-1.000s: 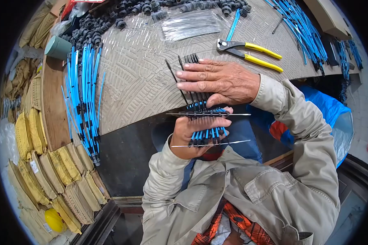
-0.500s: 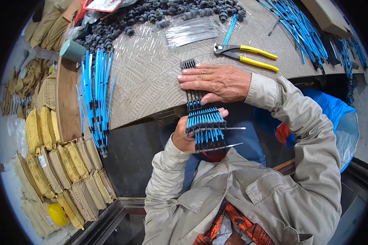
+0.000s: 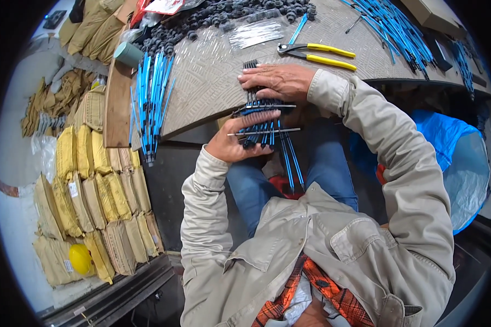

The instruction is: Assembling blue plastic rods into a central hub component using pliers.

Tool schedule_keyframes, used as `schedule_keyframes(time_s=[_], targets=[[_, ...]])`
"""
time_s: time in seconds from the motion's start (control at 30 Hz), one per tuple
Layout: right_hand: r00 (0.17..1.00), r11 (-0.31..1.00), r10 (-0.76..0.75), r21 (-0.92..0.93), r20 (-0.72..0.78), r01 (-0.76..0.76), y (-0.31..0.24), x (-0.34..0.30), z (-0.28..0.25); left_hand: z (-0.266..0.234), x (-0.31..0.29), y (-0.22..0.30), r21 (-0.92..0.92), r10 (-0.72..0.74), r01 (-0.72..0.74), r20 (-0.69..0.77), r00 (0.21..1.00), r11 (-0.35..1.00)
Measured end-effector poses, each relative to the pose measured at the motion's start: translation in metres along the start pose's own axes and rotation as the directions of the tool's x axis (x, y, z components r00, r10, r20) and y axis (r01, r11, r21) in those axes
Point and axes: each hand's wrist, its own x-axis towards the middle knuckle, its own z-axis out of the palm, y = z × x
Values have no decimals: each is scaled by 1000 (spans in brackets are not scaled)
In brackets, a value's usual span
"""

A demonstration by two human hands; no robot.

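Inside the curled left hand [image 3: 226, 143] lie the rods [image 3: 265, 126], long axis running forward and back, two hanging out behind it. Just forward, the right hand [image 3: 285, 80] lies flat, fingers outstretched, over their far part. Well left of the left hand, a packet [image 3: 81, 205] bears a white label [image 3: 72, 189], unreadable.

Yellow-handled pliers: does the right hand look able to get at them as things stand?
Probably yes: the pliers lie uncovered on the table near the right hand, though it rests on the rods.
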Motion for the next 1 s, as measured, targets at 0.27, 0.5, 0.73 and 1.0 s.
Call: schedule_keyframes(time_s=[0.27,0.5,0.73,1.0], targets=[[997,996,82,-37,-12,-82,-5,-2,1,3,-18,3,60,53,-47,-97,994,997],[994,996,86,-12,61,-85,9,-5,10,2,-36,10,53,66,-56,-223,973,997],[977,968,204,139,54,-210,-1,3,-4,-18,-56,-2,346,200,-104,-254,946,932],[932,891,362,282,35,-357,-9,4,-12,-33,13,-17,871,258,-208,98,961,445]])
